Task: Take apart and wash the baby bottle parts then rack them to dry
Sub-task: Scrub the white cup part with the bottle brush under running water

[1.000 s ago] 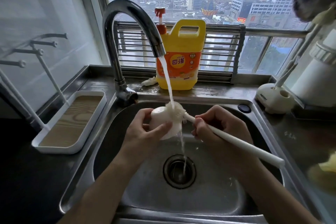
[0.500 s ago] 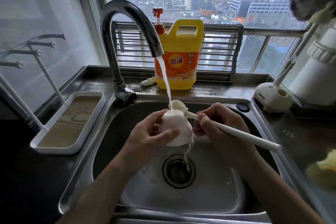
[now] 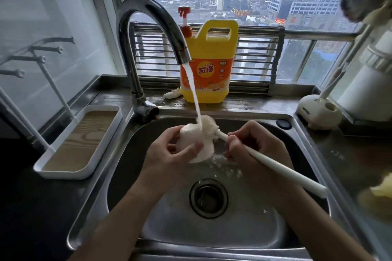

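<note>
Grips white bottle part [image 3: 196, 146] in left hand [image 3: 169, 154], thumb and fingers curled round it, above the sink [image 3: 118, 176] and right under the tap [image 3: 152, 19] stream. Pinches brush [image 3: 275, 169] in right hand [image 3: 252, 148], fingers closed on the handle near the head end. Against a second ago: tips the part more upright in the grip, lower end toward the drain [image 3: 209, 197], instead of lying sideways with the brush head at its right. Moves the brush head up and back, now touching the part's upper right edge, just where the water lands. Against half a second ago: draws the brush head slightly out to the right, more bristle showing. Throws a fresh splash below the part. Reads as outside scrub and rinse under way, with the part turned bit by bit against the bristles. Cannot tell if the inside is already done or if soap remains. Not yet at the racking step for this part: rack [image 3: 80, 140] on the desk, well apart to the left. Needs more turning under the stream, then a carry left, with a wet, slippery part as the likely risk.
</note>
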